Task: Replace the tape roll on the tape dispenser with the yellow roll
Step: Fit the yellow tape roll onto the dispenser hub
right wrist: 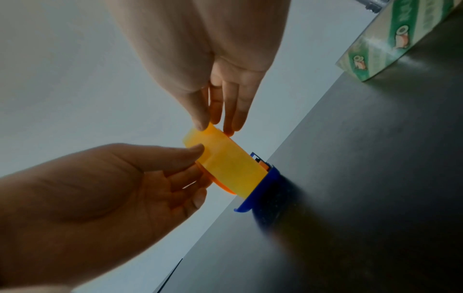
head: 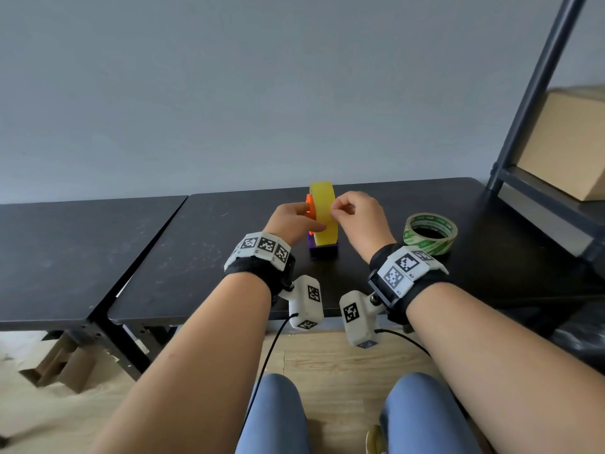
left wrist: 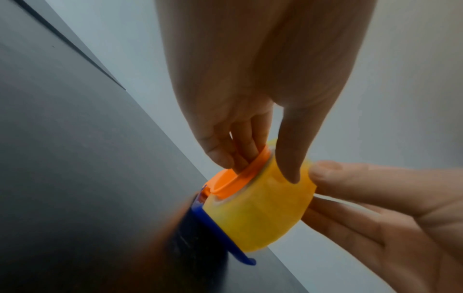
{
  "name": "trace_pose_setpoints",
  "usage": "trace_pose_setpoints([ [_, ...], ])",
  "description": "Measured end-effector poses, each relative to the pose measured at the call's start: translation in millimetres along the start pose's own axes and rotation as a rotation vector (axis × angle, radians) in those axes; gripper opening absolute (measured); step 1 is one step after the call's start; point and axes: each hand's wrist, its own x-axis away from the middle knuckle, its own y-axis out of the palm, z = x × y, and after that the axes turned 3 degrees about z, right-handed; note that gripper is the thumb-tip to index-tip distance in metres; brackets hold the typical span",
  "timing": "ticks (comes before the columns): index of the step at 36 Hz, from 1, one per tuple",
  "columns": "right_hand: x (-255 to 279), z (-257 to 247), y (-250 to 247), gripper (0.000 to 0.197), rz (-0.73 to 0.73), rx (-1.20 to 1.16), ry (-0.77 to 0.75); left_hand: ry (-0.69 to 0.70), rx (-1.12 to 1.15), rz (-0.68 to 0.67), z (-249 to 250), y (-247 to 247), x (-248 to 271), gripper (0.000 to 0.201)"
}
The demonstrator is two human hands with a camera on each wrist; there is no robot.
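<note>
A single yellow roll stands on edge at the centre of the head view, seated on the orange hub of a blue tape dispenser whose base is mostly hidden behind the roll and both hands. The left hand grips the roll, thumb across its yellow band, fingers tucked into the hub on its left side. The right hand pinches the roll's right edge; what lies between those fingertips is too small to make out. One green printed tape roll lies flat on the black tabletop, right of centre. One cardboard box, cut off by the right edge, sits on a metal shelf.
</note>
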Motion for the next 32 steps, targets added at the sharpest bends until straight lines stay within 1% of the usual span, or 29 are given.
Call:
trace_pose_setpoints([
  [5, -4, -3, 2, 0.011, -0.022, 0.064, 0.016, 0.016, -0.054, -0.015, 0, 0, 0, 0.038],
  [9, -6, -6, 5, 0.012, 0.01, 0.098, -0.002, 0.035, -0.065, -0.041, -1, -4, 0, 0.034],
  [13, -12, -12, 8, 0.015, 0.03, 0.068, 0.031, 0.048, -0.089, -0.049, -1, -5, 1, 0.031],
  [17, -20, -18, 2, 0.019, 0.095, 0.018, 0.107, 0.042, -0.106, -0.071, -4, -6, 0, 0.034],
  [21, -23, -20, -1, 0.02, 0.091, -0.009, 0.141, 0.03, -0.099, -0.069, -5, -6, 1, 0.034],
  [23, -21, -21, 1, 0.019, 0.086, -0.03, 0.145, 0.001, -0.095, -0.071, -3, -5, 2, 0.034],
  [25, -19, -21, 5, 0.019, 0.08, -0.047, 0.151, -0.072, -0.03, -0.08, 2, -5, 3, 0.028],
  [27, -17, -21, 6, 0.019, 0.08, -0.058, 0.158, -0.178, 0.139, -0.073, 7, -4, 2, 0.011],
  [28, -17, -20, 6, 0.02, 0.082, -0.062, 0.163, -0.236, 0.231, -0.054, 8, -4, 2, 0.014],
  [29, -16, -20, 5, 0.02, 0.081, -0.065, 0.167, -0.277, 0.312, -0.037, 8, -4, 1, 0.021],
  [32, -14, -19, 5, 0.02, 0.074, -0.068, 0.163, -0.291, 0.402, -0.015, 6, -6, -1, 0.03],
])
